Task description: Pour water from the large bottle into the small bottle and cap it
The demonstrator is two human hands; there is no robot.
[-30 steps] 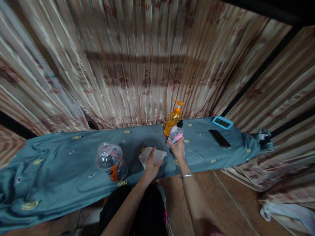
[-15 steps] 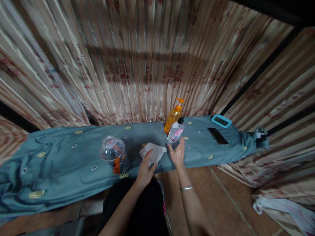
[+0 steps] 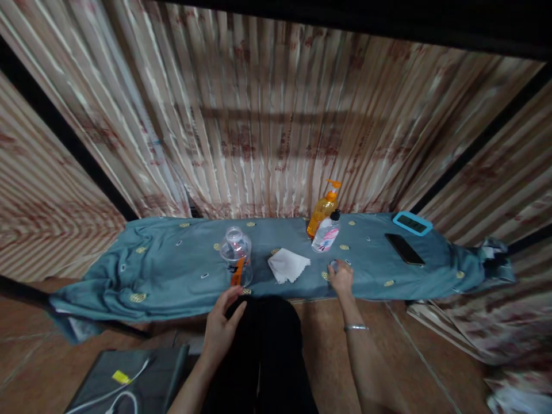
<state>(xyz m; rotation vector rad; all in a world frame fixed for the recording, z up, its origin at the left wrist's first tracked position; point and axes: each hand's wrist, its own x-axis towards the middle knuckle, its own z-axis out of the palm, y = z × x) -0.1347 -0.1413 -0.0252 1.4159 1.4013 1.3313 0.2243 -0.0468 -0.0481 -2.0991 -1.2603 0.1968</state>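
Cap-like small object (image 3: 335, 265) is peeking out, mostly hidden; your right hand (image 3: 341, 277) is closing fingers over it; your left hand (image 3: 222, 326) is hovering open, near jar (image 3: 236, 264).

The right hand (image 3: 341, 277) covers a small round thing (image 3: 334, 265) on the blue cloth (image 3: 172, 270); only its edge shows, too little to tell what it is. The labels on the clear jar (image 3: 236, 263) and the white bottle (image 3: 326, 236) are too small to read. The dark case (image 3: 129, 382) with a white cable (image 3: 121, 388) is cut off by the bottom edge, and the bundle at the bottom right corner is blurred.
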